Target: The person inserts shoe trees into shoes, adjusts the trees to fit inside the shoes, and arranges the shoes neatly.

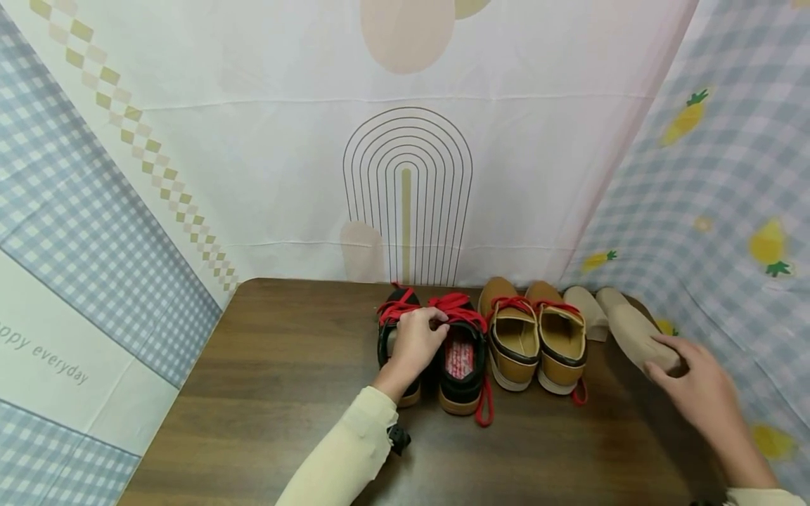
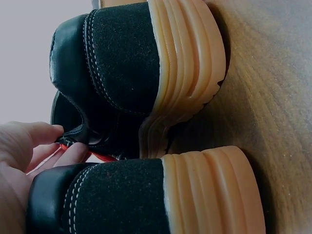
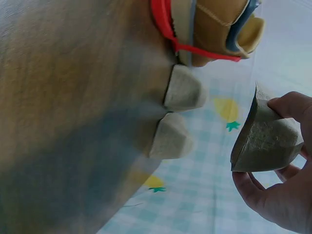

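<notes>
Left hand (image 1: 416,341): thumb and fingertips nearly together, pinching the black upper at the throat of the right black shoe (image 1: 460,385); tongue or collar flap, can't tell which. Likely reason: stops the mouth sagging in and steadies the shoe. That shoe sits near the middle of the worktop's (image 1: 291,379) far edge, heel toward me, printed insole showing. Left black shoe (image 2: 117,197) is just beside it, partly hidden by my left hand in the head view.

Right hand (image 1: 699,383): curled partway, thumb on 1 side, fingers on the other, gripping a grey-beige insert (image 1: 638,339) by its near end. It's up off the worktop by the right edge, far end aimed at the far edge. End grip probably keeps my fingers off the rest of it.

2 more inserts (image 3: 185,87) stand near the far right corner, just right of the 2 tan shoes (image 1: 515,362). Those face the same way as the black pair; heels toward me likely keeps the mouths easy to reach. Red lace (image 1: 485,411) loops down beside the right black shoe's heel.
</notes>
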The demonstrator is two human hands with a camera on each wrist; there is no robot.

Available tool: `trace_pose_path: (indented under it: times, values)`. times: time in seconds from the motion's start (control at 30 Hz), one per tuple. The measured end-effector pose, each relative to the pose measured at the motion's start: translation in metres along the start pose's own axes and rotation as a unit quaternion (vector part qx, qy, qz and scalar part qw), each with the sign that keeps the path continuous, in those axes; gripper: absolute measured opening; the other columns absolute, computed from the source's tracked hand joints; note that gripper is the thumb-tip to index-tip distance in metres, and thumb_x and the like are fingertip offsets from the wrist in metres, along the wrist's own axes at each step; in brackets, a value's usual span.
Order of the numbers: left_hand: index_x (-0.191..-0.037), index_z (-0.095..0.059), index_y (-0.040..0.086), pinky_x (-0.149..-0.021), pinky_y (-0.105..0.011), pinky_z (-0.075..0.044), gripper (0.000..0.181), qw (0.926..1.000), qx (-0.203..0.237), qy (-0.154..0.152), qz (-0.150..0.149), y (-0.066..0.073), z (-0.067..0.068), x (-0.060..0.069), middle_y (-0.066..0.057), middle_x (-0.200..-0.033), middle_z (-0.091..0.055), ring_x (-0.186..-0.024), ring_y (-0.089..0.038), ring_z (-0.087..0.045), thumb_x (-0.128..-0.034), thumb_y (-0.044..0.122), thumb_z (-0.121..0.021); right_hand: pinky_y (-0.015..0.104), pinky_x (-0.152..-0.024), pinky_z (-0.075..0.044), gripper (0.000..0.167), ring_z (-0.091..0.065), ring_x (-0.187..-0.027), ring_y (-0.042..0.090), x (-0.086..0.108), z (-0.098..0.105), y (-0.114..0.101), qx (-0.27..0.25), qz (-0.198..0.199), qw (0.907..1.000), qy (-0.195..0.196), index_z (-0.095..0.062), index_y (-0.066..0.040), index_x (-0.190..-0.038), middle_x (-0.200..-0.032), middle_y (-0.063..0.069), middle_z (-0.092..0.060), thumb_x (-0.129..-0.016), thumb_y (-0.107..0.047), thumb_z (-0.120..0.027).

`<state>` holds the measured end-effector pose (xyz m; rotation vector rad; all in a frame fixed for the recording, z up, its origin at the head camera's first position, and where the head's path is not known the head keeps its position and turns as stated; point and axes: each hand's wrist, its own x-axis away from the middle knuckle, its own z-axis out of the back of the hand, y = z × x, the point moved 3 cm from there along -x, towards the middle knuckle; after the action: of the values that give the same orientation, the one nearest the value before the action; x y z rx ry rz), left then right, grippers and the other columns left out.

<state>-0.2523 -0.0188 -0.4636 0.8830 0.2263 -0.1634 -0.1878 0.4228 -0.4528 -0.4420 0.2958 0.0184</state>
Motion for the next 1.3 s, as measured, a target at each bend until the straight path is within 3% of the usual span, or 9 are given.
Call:
trace_pose_path:
  times: [0.13,0.3,0.53,1.03,1.3]
  values:
    - [-0.098,-0.080,0.014,-0.068,-0.027,-0.052,0.006,1.0000,0.003,-0.004,0.008,0.000,0.000,0.001,-0.004,-0.102,-0.079,-0.083,-0.013,-0.068,-0.0925,0.014,-0.077,0.067,-0.081,-0.038,0.053,-0.050,-0.114,0.055,-0.002,0.003,-0.013,0.005,0.029,0.9995,0.008,-0.060,0.000,-0.137,-0.132,0.037,-0.053,-0.091,-0.019,-0.078]
    - [-0.098,-0.080,0.015,-0.067,-0.025,-0.052,0.006,1.0000,0.004,-0.002,0.009,0.000,0.000,0.001,-0.003,-0.101,-0.079,-0.081,-0.011,-0.067,-0.0931,0.016,-0.077,0.069,-0.088,-0.037,0.052,-0.049,-0.116,0.055,-0.006,0.004,-0.032,-0.019,0.078,0.9963,0.028,-0.064,0.000,-0.132,-0.132,0.035,-0.058,-0.084,-0.009,-0.083]
    - [-0.099,-0.080,0.014,-0.072,-0.030,-0.056,0.006,1.0000,0.002,0.000,0.004,0.000,0.001,0.000,-0.003,-0.101,-0.079,-0.088,-0.015,-0.071,-0.0932,0.015,-0.077,0.065,-0.086,-0.039,0.053,-0.053,-0.116,0.049,-0.007,0.007,-0.052,-0.024,0.099,0.9939,0.042,-0.066,-0.004,-0.130,-0.132,0.029,-0.060,-0.080,-0.006,-0.086]
    - [-0.099,-0.081,0.013,-0.073,-0.033,-0.057,0.007,0.9999,0.004,-0.005,0.010,0.001,-0.002,0.002,-0.006,-0.102,-0.079,-0.089,-0.018,-0.072,-0.0934,0.015,-0.077,0.064,-0.084,-0.041,0.048,-0.055,-0.120,0.048,-0.010,0.009,-0.084,-0.040,0.121,0.9918,0.003,-0.068,-0.012,-0.129,-0.133,0.020,-0.062,-0.084,-0.011,-0.085]
    - [-0.098,-0.080,0.014,-0.077,-0.036,-0.057,0.005,1.0000,0.002,0.000,0.006,0.001,0.001,0.000,-0.004,-0.100,-0.079,-0.092,-0.020,-0.072,-0.0930,0.015,-0.078,0.061,-0.089,-0.042,0.050,-0.055,-0.123,0.043,-0.015,0.002,-0.107,-0.056,0.142,0.9882,-0.013,-0.069,-0.015,-0.129,-0.131,0.014,-0.063,-0.082,-0.011,-0.087]
